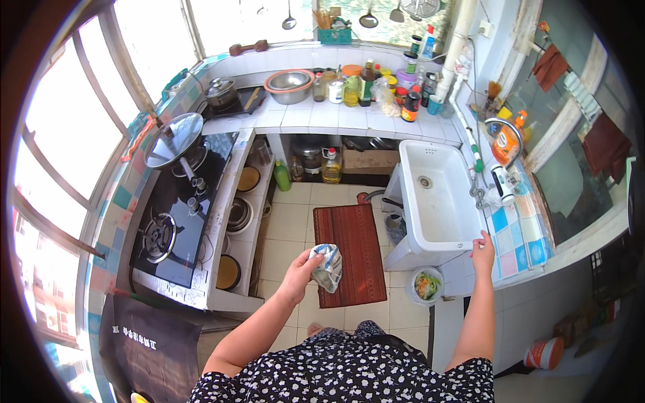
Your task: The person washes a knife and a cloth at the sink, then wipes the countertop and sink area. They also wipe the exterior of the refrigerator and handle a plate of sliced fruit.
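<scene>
My left hand (300, 269) is closed around a crumpled blue-and-white cloth (328, 265), held in the air over the red floor mat (351, 252). My right hand (482, 248) rests on the near right corner of the white sink (437, 232), fingers touching the tiled counter edge. The sink basin looks empty and its drain shows. A curved tap (478, 191) stands at the sink's right side.
A black two-burner gas stove (176, 221) with a lidded pan (175, 141) lies to the left. Bottles, jars and a metal bowl (289, 84) crowd the far counter. A small bucket of vegetable scraps (426, 285) stands on the floor below the sink. Pots fill the shelves under the stove.
</scene>
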Demonstrator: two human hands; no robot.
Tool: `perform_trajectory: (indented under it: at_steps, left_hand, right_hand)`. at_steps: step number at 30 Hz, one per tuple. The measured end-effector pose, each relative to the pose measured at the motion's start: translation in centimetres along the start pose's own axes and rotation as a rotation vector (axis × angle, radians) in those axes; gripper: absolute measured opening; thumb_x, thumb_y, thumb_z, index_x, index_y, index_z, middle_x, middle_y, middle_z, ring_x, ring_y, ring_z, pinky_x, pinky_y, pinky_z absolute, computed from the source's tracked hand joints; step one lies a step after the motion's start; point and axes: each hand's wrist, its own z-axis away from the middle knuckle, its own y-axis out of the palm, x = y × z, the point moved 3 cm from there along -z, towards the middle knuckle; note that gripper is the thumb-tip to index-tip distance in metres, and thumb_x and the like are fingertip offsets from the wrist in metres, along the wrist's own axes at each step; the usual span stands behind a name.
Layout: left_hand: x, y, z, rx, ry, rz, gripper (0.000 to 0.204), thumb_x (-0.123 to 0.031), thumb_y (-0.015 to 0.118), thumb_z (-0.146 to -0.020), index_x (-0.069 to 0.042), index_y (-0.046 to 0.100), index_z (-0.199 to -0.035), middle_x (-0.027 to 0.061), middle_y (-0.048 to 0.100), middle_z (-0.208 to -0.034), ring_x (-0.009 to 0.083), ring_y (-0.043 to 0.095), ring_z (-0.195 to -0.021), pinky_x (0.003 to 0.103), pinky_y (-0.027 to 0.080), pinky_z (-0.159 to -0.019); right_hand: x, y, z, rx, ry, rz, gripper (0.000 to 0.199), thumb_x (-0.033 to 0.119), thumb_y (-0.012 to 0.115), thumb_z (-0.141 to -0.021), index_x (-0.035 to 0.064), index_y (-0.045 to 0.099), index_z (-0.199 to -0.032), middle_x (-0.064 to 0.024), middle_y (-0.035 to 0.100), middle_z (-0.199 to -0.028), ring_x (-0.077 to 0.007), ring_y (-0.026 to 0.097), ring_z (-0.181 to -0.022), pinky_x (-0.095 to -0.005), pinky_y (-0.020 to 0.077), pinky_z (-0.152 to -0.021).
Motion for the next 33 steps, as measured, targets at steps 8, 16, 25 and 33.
perform_trajectory:
  at_steps: [8,16,25,33]
  left_hand:
    - [-2.6,14.4,-4.2,0.396,0.949,-1.259,0.026,-0.008,0.058,-0.079,-0.012,0.062,-0.104,0.0068,0.062,-0.101,0.0271,0.060,-0.091,0.034,0.049,-0.079]
    - [2.7,29.8,-10.4,0.847,0.316,-0.862,0.026,-0.005,0.054,-0.085,-0.006,0.056,-0.111,0.0098,0.060,-0.089,0.0177,0.058,-0.076,0.029,0.047,-0.069]
    - [7.7,42.1,-20.9,0.923,-0.048,-0.653,0.032,-0.012,0.045,-0.093,-0.004,0.045,-0.124,0.0064,0.054,-0.110,0.0150,0.056,-0.098,0.029,0.046,-0.082]
    - [9.5,45.4,-26.0,0.989,-0.168,-0.785,0.031,-0.011,0.046,-0.093,-0.003,0.047,-0.122,0.0073,0.057,-0.106,0.0136,0.056,-0.095,0.028,0.047,-0.080]
  right_hand:
    - [2.5,2.9,10.2,0.373,-0.255,-0.186,0.082,0.012,0.065,-0.077,0.0129,0.018,-0.143,-0.0131,0.020,-0.145,-0.0274,0.022,-0.134,-0.0373,0.0226,-0.108]
    - [0.4,1.7,5.2,0.613,-0.215,-0.365,0.062,0.017,0.064,-0.084,0.0064,0.032,-0.136,-0.0082,0.047,-0.124,-0.0175,0.044,-0.114,-0.0307,0.0351,-0.097]
    - [-6.1,-16.6,-8.8,-0.466,-0.133,-0.092,0.028,0.014,0.057,-0.086,0.0043,0.052,-0.112,-0.0117,0.058,-0.104,-0.0229,0.059,-0.079,-0.0295,0.0465,-0.074]
    - [-12.2,-14.7,-25.4,-0.436,-0.087,0.848,0.054,0.048,0.034,-0.092,0.0166,0.039,-0.136,-0.0016,0.027,-0.146,-0.0231,0.018,-0.136,-0.0437,0.0076,-0.111]
